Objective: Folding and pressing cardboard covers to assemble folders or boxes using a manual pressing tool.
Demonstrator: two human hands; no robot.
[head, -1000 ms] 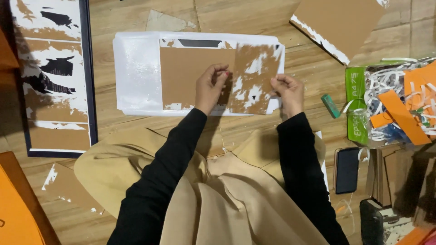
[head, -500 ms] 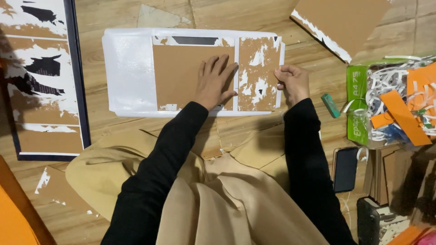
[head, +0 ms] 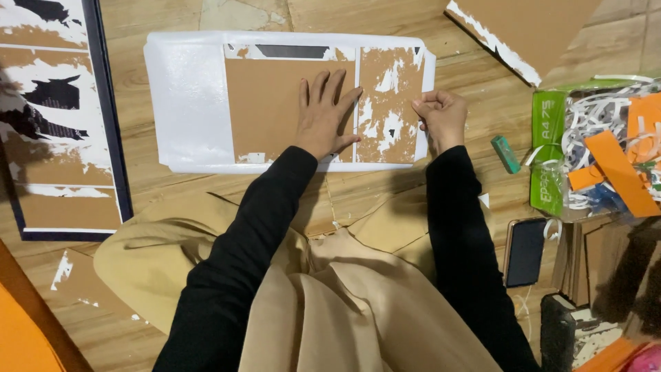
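Observation:
A flat brown cardboard sheet [head: 268, 103] with a white covering partly peeled off lies on the wooden floor in front of me. My left hand [head: 325, 114] rests flat on its middle, fingers spread, pressing it down. At the sheet's right edge my right hand [head: 441, 118] is pinched on the white paper layer [head: 421, 134] of the patchy right panel [head: 390, 103]. Both arms wear black sleeves.
A dark-framed board [head: 58, 124] with torn patches lies at the left. Another brown board [head: 530, 27] is at the top right. At the right sit a green box of paper scraps [head: 592, 138], a small green eraser-like block [head: 505, 153] and a phone [head: 526, 251].
My left hand went from pinching at the sheet's seam to lying flat and spread on the cardboard. The right hand stayed at the right edge, and the view shifted closer.

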